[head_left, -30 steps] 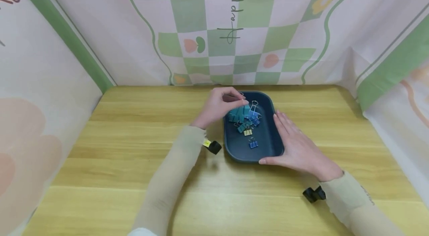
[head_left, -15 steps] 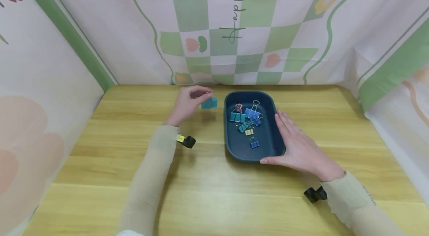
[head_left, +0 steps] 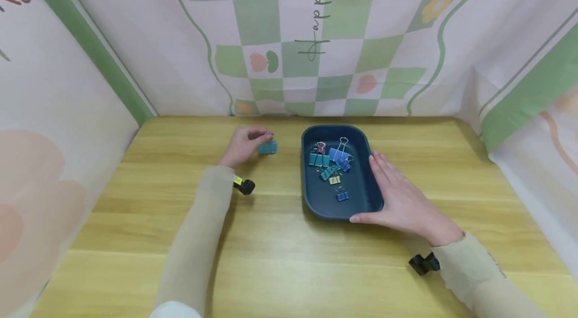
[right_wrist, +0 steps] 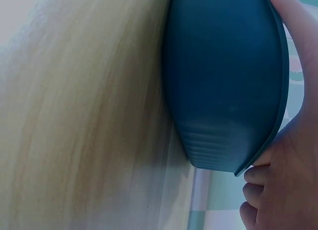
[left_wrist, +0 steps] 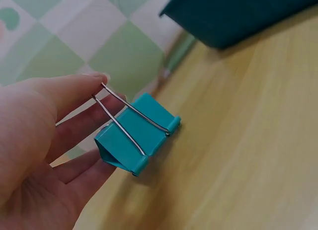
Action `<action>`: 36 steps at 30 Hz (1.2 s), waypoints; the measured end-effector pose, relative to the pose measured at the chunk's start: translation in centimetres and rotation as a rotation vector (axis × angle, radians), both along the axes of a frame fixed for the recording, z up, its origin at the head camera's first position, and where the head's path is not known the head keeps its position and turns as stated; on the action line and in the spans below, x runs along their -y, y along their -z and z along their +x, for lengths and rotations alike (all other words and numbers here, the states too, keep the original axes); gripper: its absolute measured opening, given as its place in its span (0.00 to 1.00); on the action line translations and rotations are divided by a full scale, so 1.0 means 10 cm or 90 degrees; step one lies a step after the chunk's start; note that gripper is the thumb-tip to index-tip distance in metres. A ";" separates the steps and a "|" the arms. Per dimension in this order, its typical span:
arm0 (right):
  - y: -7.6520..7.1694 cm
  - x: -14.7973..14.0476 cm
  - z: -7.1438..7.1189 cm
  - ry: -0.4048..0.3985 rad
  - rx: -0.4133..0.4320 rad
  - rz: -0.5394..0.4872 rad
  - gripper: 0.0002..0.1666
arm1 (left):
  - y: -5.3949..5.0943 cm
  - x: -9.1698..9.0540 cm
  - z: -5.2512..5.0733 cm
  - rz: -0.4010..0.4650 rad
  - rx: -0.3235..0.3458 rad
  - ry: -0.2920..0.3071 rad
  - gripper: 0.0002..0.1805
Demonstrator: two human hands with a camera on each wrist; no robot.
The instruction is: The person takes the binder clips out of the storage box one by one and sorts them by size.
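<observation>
A large teal binder clip [left_wrist: 141, 125] is pinched by its wire handle between the thumb and fingertips of my left hand [head_left: 244, 146], left of the tray. It is at or just over the tabletop; whether it touches I cannot tell. The dark blue tray [head_left: 361, 197] holds several binder clips: a teal one [head_left: 319, 159], a blue one [head_left: 337, 154], a small yellow one [head_left: 334, 180], a small dark blue one [head_left: 342, 196] and a pinkish one [head_left: 320, 147]. My right hand [head_left: 403, 201] rests around the tray's near right corner, fingers straight along its side, thumb at the front rim.
The wooden table [head_left: 280, 263] spreads around the tray on all sides. Behind it hangs a checkered green and white cloth [head_left: 302, 57], close to the table's back edge. Black wrist cameras [head_left: 245, 186] sit at both cuffs.
My left hand has left the tray with the teal binder clip, moving left and then lower toward the table. The right hand has stayed at the tray's corner.
</observation>
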State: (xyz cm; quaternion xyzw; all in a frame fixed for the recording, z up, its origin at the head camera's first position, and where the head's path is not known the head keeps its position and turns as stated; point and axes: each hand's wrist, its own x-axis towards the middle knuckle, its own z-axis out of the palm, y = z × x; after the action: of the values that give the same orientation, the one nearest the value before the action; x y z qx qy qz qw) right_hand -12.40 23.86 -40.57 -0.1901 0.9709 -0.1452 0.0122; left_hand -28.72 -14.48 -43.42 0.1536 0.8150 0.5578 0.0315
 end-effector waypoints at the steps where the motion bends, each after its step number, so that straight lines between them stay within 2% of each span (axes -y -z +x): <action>1: 0.00 0.00 0.00 0.001 0.002 0.001 0.85 | 0.01 0.00 -0.01 -0.001 0.005 -0.004 0.14; 7: 0.01 0.00 0.01 0.000 -0.001 -0.007 0.85 | 0.03 0.03 -0.08 -0.016 0.026 -0.028 0.15; 11: 0.01 0.01 0.01 -0.001 -0.001 -0.008 0.85 | 0.04 0.06 -0.10 -0.039 0.025 -0.030 0.15; 17: 0.00 0.01 0.01 0.004 0.007 -0.007 0.85 | 0.05 0.11 -0.12 -0.048 0.037 -0.006 0.22; 21: 0.00 0.01 0.02 0.007 0.011 -0.006 0.84 | 0.04 0.15 -0.10 -0.111 0.024 0.015 0.24; 24: 0.00 0.01 0.01 0.007 0.010 -0.005 0.84 | 0.03 0.16 -0.08 -0.167 0.012 0.033 0.21; 27: 0.00 0.01 0.01 0.005 0.008 -0.005 0.84 | 0.02 0.16 -0.07 -0.198 0.008 0.045 0.19; 36: 0.00 0.01 0.01 0.002 0.005 -0.006 0.85 | 0.01 0.16 -0.09 -0.213 0.008 0.041 0.21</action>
State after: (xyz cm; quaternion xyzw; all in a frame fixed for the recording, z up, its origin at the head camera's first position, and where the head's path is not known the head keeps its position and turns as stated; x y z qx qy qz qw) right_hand -12.30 23.76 -40.60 -0.1884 0.9704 -0.1502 0.0152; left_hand -29.65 -16.11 -43.51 0.1689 0.8909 0.4141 0.0793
